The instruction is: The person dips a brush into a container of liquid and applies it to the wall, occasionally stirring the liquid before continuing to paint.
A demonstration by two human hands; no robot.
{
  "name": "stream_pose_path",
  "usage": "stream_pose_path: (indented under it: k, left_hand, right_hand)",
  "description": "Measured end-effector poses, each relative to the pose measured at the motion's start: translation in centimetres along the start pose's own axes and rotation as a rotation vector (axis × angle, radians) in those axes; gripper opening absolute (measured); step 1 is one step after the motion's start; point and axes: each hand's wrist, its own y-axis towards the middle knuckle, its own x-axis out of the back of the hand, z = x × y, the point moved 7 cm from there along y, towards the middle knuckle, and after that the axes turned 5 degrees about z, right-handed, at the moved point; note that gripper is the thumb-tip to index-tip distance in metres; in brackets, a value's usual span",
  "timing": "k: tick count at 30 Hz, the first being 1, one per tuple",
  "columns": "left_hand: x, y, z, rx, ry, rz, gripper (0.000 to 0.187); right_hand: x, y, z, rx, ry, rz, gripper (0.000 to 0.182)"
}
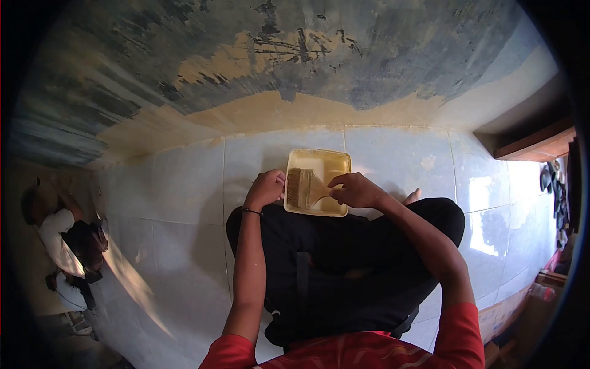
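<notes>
A yellowish, shallow rectangular tray (340, 158) with pale liquid inside sits in front of my crossed legs. A wide paintbrush (316, 189) lies across it, its brown bristles toward the tray's left side. My right hand (356, 190) is closed around the brush's wooden handle, near the tray's right rim. At the left rim, my left hand (267, 188) has its fingers curled against the tray's edge, gripping it; the fingertips are partly hidden.
Ahead rises a wall (246, 104) with patchy dark-grey and beige paint. Pale tiles (184, 184) cover the floor. Two other people, one in a white shirt (58, 237), are at the far left. A wooden ledge (538, 147) and assorted items stand at the right.
</notes>
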Motion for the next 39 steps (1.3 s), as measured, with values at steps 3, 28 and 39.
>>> stream_pose_path:
  k: [3,28,39]
  left_hand:
    - [0.0,0.3,0.4,0.049,0.008,0.013,0.019]
    - [0.1,0.2,0.3,-0.022,0.109,0.000,0.021]
    - [0.0,0.4,0.0,-0.048,0.077,-0.017,0.014]
  right_hand:
    - [0.9,-0.7,1.3,0.093,-0.154,-0.115,0.027]
    - [1.2,-2.2,2.1,0.140,-0.663,-0.384,0.012]
    - [-0.7,-1.2,2.1,0.021,-0.516,-0.211,0.018]
